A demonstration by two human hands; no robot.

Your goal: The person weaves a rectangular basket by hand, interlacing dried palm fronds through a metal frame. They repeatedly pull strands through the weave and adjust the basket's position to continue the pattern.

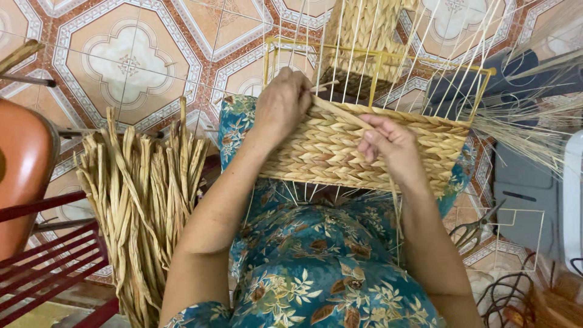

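A half-woven basket (340,152) of tan plaited straw rests on my lap, built on a yellow wire frame (376,58) with thin white uprights. My left hand (282,103) grips the top edge of the weave at its left end and pinches a flat straw strand (340,111). My right hand (388,141) presses the same strand against the woven wall toward the right. The strand runs slanting between both hands.
A bundle of dried straw strands (143,200) leans at my left. An orange chair (24,164) and red rack (48,267) stand at far left. Scissors (473,228) and wire frames (516,237) lie on the tiled floor (127,61) at right, loose thin fibres (528,121) above them.
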